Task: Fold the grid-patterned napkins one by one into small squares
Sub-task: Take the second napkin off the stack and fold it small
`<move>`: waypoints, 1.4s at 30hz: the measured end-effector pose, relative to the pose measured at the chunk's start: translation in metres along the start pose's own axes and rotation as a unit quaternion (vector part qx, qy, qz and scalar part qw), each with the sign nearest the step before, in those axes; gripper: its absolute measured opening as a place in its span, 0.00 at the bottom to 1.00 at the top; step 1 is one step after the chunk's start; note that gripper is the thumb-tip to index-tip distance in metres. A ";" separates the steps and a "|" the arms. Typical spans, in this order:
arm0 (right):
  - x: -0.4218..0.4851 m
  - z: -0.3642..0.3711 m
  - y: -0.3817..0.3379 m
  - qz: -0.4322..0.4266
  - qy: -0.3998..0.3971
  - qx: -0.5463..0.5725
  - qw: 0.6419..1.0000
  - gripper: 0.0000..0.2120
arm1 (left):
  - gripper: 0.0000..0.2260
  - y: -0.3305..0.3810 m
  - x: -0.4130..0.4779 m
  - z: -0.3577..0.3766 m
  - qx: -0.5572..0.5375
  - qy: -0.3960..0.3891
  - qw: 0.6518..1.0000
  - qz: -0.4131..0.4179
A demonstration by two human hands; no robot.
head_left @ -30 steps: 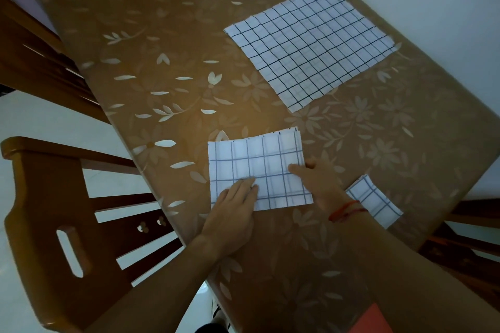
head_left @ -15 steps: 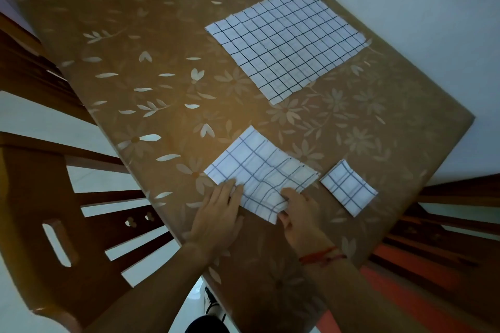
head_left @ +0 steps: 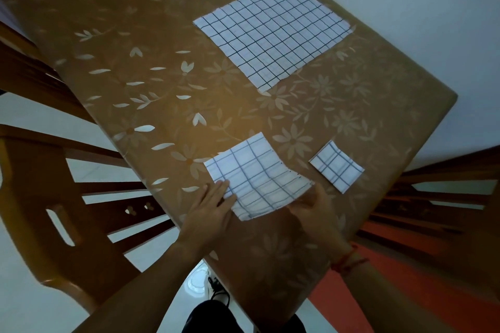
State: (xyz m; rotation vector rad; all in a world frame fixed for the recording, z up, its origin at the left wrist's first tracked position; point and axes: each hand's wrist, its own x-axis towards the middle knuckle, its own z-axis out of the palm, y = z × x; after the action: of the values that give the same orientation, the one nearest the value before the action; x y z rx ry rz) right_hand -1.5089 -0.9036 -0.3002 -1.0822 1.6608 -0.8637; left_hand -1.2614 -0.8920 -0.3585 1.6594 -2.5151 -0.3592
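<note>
Currently half-folded napkin point(head_left: 257, 178) sits at 6 o'clock on table point(head_left: 162, 35), close to the near edge. Pinned at its 8 o'clock corner by left hand point(head_left: 213, 208), fingers straight and together. At the 4 o'clock corner, right hand point(head_left: 315, 205); grip blurred, can't tell. Cloth looks thin, limp, light: take corners, pin the crease. Just beside at 3 o'clock, finished square point(head_left: 336, 166); flat napkin point(head_left: 270, 32) well apart at 12, open room between.

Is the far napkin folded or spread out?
Spread: the far napkin lies flat and full-size on the table, no hand on it.
</note>
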 end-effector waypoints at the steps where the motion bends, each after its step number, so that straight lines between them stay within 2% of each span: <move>1: 0.002 -0.004 0.003 -0.022 0.013 -0.023 0.999 0.21 | 0.16 0.000 -0.003 0.002 -0.008 0.005 1.000 0.013; 3: 0.007 -0.011 0.012 -0.087 0.020 -0.100 0.991 0.19 | 0.15 -0.001 -0.009 0.004 -0.031 0.009 0.999 0.036; 5: 0.012 -0.017 0.025 -0.166 0.018 -0.199 0.966 0.15 | 0.15 -0.004 -0.013 0.005 -0.043 0.021 0.997 0.053; 7: 0.015 -0.022 0.029 -0.202 -0.025 -0.247 0.947 0.15 | 0.15 -0.003 -0.017 0.003 -0.061 0.056 0.995 0.048; 10: 0.013 -0.021 0.021 -0.201 -0.068 -0.284 0.935 0.14 | 0.18 0.002 -0.021 -0.002 -0.083 0.068 0.994 0.011; 12: 0.011 -0.018 0.019 -0.210 -0.081 -0.300 0.927 0.10 | 0.21 0.002 -0.022 0.000 -0.080 0.057 0.995 -0.018; 15: 0.013 -0.016 0.016 -0.192 -0.070 -0.297 0.933 0.07 | 0.10 0.005 -0.018 0.001 -0.094 0.100 0.988 -0.072; 18: 0.019 -0.014 0.014 -0.152 -0.050 -0.301 0.940 0.09 | 0.10 0.014 -0.008 -0.010 -0.116 0.123 0.975 -0.142; 22: 0.028 -0.012 0.014 -0.111 -0.042 -0.312 0.943 0.07 | 0.09 0.012 0.003 -0.015 -0.166 0.093 0.959 -0.210; 26: 0.036 -0.007 0.013 -0.089 -0.032 -0.299 0.950 0.06 | 0.18 0.004 0.006 -0.011 -0.133 0.070 0.960 -0.238; 31: 0.042 -0.002 0.013 -0.069 -0.038 -0.297 0.952 0.06 | 0.24 -0.008 0.005 -0.006 -0.089 0.048 0.974 -0.204; 36: 0.039 0.005 0.014 -0.101 0.013 -0.299 0.949 0.17 | 0.25 -0.016 0.005 -0.016 -0.022 0.051 0.992 -0.115; 39: 0.023 0.019 0.007 -0.231 0.005 -0.339 0.912 0.17 | 0.27 -0.022 0.006 -0.016 0.015 0.022 0.999 -0.036; 42: 0.003 0.042 0.008 -0.319 -0.052 -0.413 0.852 0.21 | 0.28 -0.030 0.010 -0.009 0.034 -0.025 0.999 0.004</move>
State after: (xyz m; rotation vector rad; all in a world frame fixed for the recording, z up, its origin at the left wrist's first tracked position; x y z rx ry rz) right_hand -1.4712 -0.9062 -0.3215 -2.3238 1.6082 -0.4256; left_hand -1.2369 -0.9131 -0.3580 1.6842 -2.5967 -0.3221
